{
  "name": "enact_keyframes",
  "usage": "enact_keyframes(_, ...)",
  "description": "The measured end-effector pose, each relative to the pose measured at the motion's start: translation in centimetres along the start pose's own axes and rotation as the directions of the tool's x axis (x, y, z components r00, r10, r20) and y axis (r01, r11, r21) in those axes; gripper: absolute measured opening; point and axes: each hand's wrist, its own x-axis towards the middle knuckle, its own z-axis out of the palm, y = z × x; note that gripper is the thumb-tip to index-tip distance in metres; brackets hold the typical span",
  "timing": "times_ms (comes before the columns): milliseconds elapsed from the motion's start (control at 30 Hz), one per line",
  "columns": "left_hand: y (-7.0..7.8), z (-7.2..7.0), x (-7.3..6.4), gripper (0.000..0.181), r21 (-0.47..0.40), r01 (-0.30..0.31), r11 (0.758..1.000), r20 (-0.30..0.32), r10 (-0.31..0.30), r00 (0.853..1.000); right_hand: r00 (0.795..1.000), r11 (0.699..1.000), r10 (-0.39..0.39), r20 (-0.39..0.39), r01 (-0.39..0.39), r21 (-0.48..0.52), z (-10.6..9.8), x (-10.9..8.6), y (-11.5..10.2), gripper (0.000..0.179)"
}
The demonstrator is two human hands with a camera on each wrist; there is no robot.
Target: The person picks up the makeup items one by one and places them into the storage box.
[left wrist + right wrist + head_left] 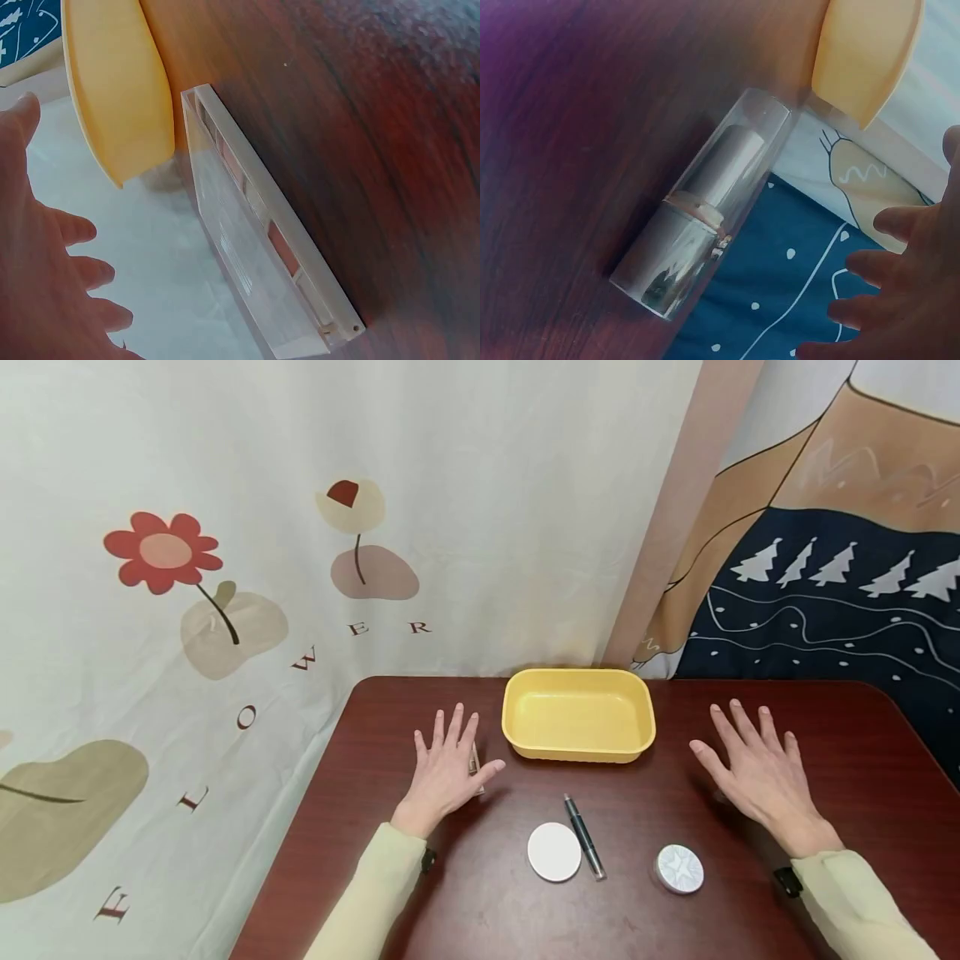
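My left hand [446, 772] is spread with straight fingers, palm down above a slim makeup palette [476, 770], which it partly hides in the head view. In the left wrist view the palette [244, 247] has a clear lid and several pinkish and beige pans in a pale frame. My right hand [768, 781] is likewise spread and holds nothing. Close by it, in the right wrist view, lies a silvery cosmetic tube [697, 217] with a clear cap; in the head view the hand covers most of it.
A yellow tray [577, 755] stands at the table's back edge, between the hands. Nearer the front are a white round disc [554, 852], a dark pen-like stick [584, 837] with clear ends, and a small round container [680, 869] with a star on its lid. Printed curtains [487, 527] hang behind.
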Motion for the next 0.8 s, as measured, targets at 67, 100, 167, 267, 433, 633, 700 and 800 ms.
enact_keyframes(67,-0.1,0.0,-0.1,0.096,-0.006,0.006,1.0,-0.002,-0.006,1.0,1.0,1.0,0.0,0.005,0.0,0.002,0.0,0.1,-0.2,0.082)
enact_keyframes(100,-0.2,-0.1,-0.2,0.097,-0.004,0.009,1.0,0.003,-0.009,1.0,1.0,1.0,-0.001,0.007,0.001,0.004,0.0,0.1,-0.3,0.082)
enact_keyframes(167,-0.4,-0.1,-0.4,0.099,-0.014,0.012,1.0,0.022,-0.012,1.0,1.0,1.0,-0.003,0.01,0.003,0.011,0.0,0.1,-0.5,0.082)
enact_keyframes(267,-0.9,0.0,-0.8,0.103,-0.011,0.007,1.0,0.05,-0.006,0.999,1.0,1.0,-0.01,0.013,0.01,0.029,0.0,0.2,-0.9,0.081)
enact_keyframes(433,-1.9,0.1,-1.0,0.111,-0.011,-0.007,1.0,0.065,0.008,0.998,0.999,0.998,-0.024,0.021,0.022,0.054,0.3,0.5,-1.7,0.08)
enact_keyframes(633,-3.0,0.1,-1.0,0.12,-0.029,0.005,1.0,0.119,-0.002,0.993,0.997,0.996,-0.04,0.059,0.035,0.083,0.9,1.2,-3.0,0.081)
enact_keyframes(700,-3.4,0.1,-1.0,0.122,-0.037,0.007,0.999,0.141,-0.002,0.99,0.996,0.994,-0.042,0.082,0.033,0.103,1.1,1.4,-3.4,0.084)
enact_keyframes(800,-3.8,0.1,-1.1,0.125,-0.057,0.011,0.998,0.163,-0.002,0.987,0.991,0.991,-0.039,0.127,0.022,0.132,1.3,1.9,-4.0,0.089)
